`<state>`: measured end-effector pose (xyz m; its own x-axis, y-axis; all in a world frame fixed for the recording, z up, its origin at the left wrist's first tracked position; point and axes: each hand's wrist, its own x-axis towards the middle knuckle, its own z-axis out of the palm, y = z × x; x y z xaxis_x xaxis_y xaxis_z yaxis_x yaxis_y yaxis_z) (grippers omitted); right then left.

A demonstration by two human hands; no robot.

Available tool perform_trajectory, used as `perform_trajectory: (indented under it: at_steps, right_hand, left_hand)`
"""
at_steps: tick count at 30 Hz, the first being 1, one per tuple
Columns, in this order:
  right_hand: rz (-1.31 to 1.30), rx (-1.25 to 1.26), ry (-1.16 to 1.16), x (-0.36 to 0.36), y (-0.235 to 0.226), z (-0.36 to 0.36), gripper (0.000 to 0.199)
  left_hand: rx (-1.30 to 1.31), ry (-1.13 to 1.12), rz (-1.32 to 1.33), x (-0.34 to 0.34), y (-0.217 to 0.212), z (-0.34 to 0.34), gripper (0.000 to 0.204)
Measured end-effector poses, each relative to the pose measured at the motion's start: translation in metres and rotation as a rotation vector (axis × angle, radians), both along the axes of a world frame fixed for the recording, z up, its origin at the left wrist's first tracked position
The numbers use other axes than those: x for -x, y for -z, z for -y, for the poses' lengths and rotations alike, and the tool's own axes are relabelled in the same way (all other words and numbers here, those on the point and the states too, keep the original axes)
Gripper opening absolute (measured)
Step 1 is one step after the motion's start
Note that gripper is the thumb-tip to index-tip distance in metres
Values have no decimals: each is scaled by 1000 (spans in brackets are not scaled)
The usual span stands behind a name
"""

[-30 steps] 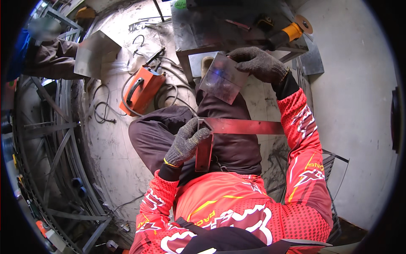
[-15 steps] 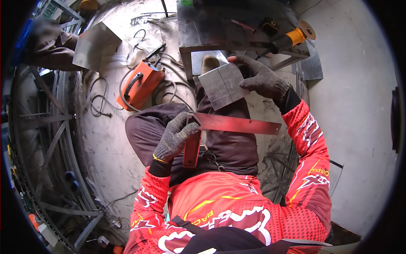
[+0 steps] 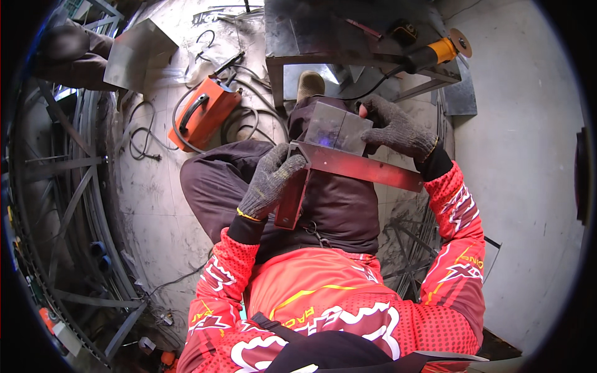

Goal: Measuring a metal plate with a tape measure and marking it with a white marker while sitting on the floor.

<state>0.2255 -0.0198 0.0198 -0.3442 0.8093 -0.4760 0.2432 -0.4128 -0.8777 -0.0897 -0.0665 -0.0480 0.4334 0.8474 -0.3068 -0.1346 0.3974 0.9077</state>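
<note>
My left hand (image 3: 270, 180), in a grey knitted glove, is closed round the thick stock of a metal try square (image 3: 367, 168) that mirrors the red of my shirt. Its long blade points right, across my thigh. In my right hand (image 3: 401, 129), gloved with a bare fingertip showing, is a small square grey metal plate (image 3: 336, 127). A dark line runs down the plate's face, and my thumb lies at its right edge. The plate's lower edge meets or overlaps the blade; whether they touch I cannot tell.
A dark metal table (image 3: 323, 37) stands ahead, bearing an angle grinder (image 3: 435, 55), a tape measure (image 3: 403, 31) and a red pen-like stick (image 3: 364, 28). An orange welding machine (image 3: 204, 112) with cables sits on the floor. Beside a person's leg, far left, is sheet metal (image 3: 140, 56). Steel frames (image 3: 68, 186) line the left.
The plate has come nearer and turned, down to the square's blade. My left hand has lifted the square slightly forward and right, tilting its blade more.
</note>
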Motion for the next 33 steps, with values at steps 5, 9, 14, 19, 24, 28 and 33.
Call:
perform_trajectory:
  at_steps: [5, 9, 14, 19, 24, 28, 33]
  right_hand:
    - [30, -227, -51, -2, 8, 5, 34]
    - [45, -9, -45, 3, -5, 2, 36]
    - [98, -129, -46, 3, -9, 5, 47]
    - [-8, -16, -59, 0, -16, 21, 64]
    - [38, -54, -28, 3, -15, 41, 64]
    - [159, -213, -59, 0, -8, 40, 58]
    - [137, -220, 16, 8, -9, 54, 54]
  left_hand:
    - [-109, -60, -39, 7, -11, -27, 17]
    - [-233, 94, -154, 12, 3, -51, 20]
    - [145, 123, -20, -5, -6, -55, 23]
    - [266, 86, 141, -6, -8, -40, 27]
    - [211, 99, 95, -6, -14, -30, 27]
    - [233, 109, 69, -1, -8, -31, 27]
    - [52, 153, -62, -1, -23, -48, 34]
